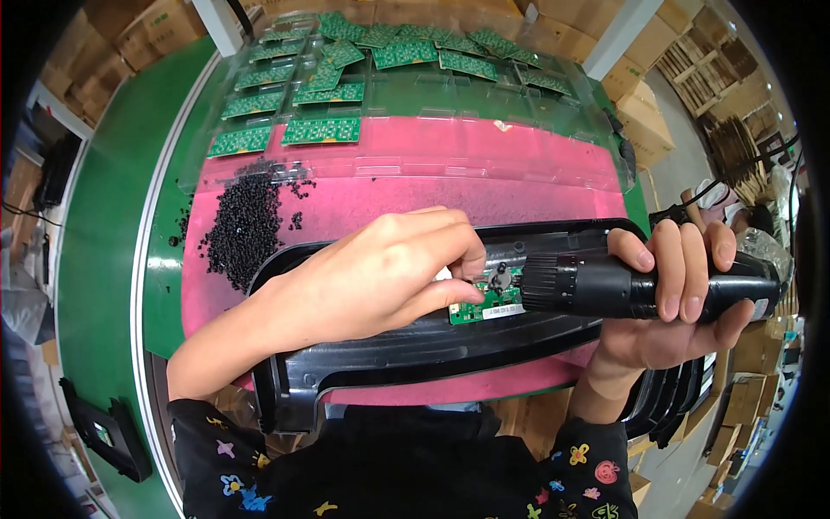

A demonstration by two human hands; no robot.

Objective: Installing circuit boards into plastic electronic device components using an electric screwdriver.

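My right hand (661, 337) is wrapped around a black electric screwdriver (588, 285), held level with its ribbed collar pointing left. The collar's end is right beside a small green circuit board (467, 313) that lies in a long black plastic housing (389, 356). Some small black screws (500, 278) show on the board at the tool's tip. From the left, my left hand (389, 268) reaches over the housing, thumb and fingers pinched together above the board. Whatever those fingertips hold, if anything, is too hidden to make out.
Loose black screws (244, 216) form a pile on the pink mat (415, 143) at left. Beyond it, a clear plastic tray (484, 164) holds several green circuit boards (322, 131). More black housings (666, 398) stand at lower right. Cardboard boxes (644, 125) are at the back right.
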